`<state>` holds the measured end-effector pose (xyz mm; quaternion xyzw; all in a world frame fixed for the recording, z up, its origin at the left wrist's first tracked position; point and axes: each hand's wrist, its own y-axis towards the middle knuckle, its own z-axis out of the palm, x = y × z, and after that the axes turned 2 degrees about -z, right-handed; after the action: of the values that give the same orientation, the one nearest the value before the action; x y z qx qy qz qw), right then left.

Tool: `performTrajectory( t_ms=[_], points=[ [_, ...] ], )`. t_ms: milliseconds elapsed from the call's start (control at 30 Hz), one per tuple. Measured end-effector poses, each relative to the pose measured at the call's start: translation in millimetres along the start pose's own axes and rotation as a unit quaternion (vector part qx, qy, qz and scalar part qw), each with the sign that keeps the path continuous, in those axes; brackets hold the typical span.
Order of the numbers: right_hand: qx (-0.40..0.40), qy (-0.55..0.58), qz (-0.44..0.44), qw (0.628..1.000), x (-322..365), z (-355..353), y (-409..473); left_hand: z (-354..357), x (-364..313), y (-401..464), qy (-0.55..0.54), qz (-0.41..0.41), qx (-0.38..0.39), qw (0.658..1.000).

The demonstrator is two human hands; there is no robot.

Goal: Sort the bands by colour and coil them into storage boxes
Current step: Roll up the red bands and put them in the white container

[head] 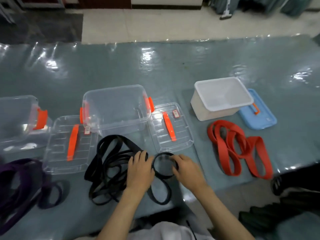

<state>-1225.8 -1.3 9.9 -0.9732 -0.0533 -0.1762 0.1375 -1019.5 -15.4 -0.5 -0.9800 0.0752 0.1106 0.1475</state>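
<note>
1. Table (173,66), covered in glossy grey-green sheeting, filled most of the view.
2. Clear box (116,108) with orange latches stood open at centre, nothing visible inside. A second clear box (17,116) sat at the left edge, partly cut off.
3. White box (221,97) stood open to the right, with a blue lid (259,118) lying partly under its far right side.
4. Two clear lids with orange handles lay flat: left lid (69,144) just left of the centre box, right lid (171,127) just right of it.
5. Purple bands (20,181) lay in a loose heap at lower left.
6. Black bands (110,163) lay tangled in front of the centre box.
7. Red bands (240,146) lay looped in front of the white box.
8. Left hand (140,170) rested palm-down, fingers curled over the black bands, gripping a strand at its fingertips.
9. Right hand (187,168) had fingers curled on the right edge of the coil.
10. Small black coil (156,172), a round ring, stood between the two hands, on the table near the right lid's front edge.
</note>
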Motion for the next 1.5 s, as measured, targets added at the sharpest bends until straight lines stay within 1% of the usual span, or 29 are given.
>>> performTrajectory(
  t_ms=[133, 267, 433, 500, 567, 667, 700, 767, 833, 900, 967, 1000, 1067, 1167, 1267, 1367, 1433, 1500],
  points=[
    [-0.014, 0.074, -0.001, 0.997, -48, -23, -5, -6, -37, 26, 0.017, -0.004, -0.004, 1.0],
    [-0.081, 0.103, 0.022, 0.991, -103, -38, -10, 1, -81, 55, 0.029, 0.02, 0.011, 0.999],
    [-0.097, 0.113, 0.026, 0.988, -179, -59, -18, 23, -167, 84, 0.021, 0.044, 0.033, 0.998],
    [-0.099, 0.108, 0.011, 0.989, -213, -69, -20, 38, -210, 91, -0.012, 0.048, 0.048, 0.998],
    [-0.092, 0.122, -0.021, 0.988, -249, -84, -20, 54, -255, 93, -0.084, 0.016, 0.073, 0.994],
    [-0.086, 0.148, -0.053, 0.984, -301, -109, -19, 76, -312, 92, -0.206, -0.085, 0.133, 0.966],
    [-0.082, 0.149, -0.057, 0.984, -318, -116, -19, 83, -326, 92, -0.223, -0.111, 0.15, 0.957],
    [-0.081, 0.157, -0.061, 0.982, -347, -125, -16, 93, -342, 96, -0.225, -0.146, 0.156, 0.951],
    [-0.077, 0.186, -0.069, 0.977, -367, -128, -14, 96, -347, 100, -0.226, -0.179, 0.137, 0.948],
    [-0.074, 0.211, -0.084, 0.971, -375, -127, -12, 91, -343, 105, -0.289, -0.212, 0.111, 0.927],
    [-0.071, 0.224, -0.105, 0.966, -383, -130, -7, 76, -342, 109, -0.356, -0.234, 0.059, 0.903],
    [-0.07, 0.228, -0.116, 0.964, -384, -132, -4, 65, -342, 111, -0.379, -0.232, 0.023, 0.895],
    [-0.076, 0.246, -0.131, 0.958, -382, -141, 6, 39, -344, 115, -0.393, -0.205, -0.035, 0.896],
    [-0.103, 0.29, -0.158, 0.938, -365, -155, 20, -2, -353, 118, -0.407, -0.126, -0.079, 0.901],
    [-0.108, 0.326, -0.197, 0.918, -341, -171, 32, -41, -364, 115, -0.424, -0.021, -0.096, 0.901],
    [-0.092, 0.331, -0.215, 0.914, -321, -191, 46, -77, -368, 110, -0.4, 0.08, -0.081, 0.909],
    [-0.079, 0.33, -0.211, 0.917, -311, -208, 54, -96, -364, 108, -0.38, 0.124, -0.077, 0.913],
    [-0.104, 0.328, -0.223, 0.912, -302, -221, 61, -111, -355, 107, -0.355, 0.148, -0.094, 0.918]
  ],
)
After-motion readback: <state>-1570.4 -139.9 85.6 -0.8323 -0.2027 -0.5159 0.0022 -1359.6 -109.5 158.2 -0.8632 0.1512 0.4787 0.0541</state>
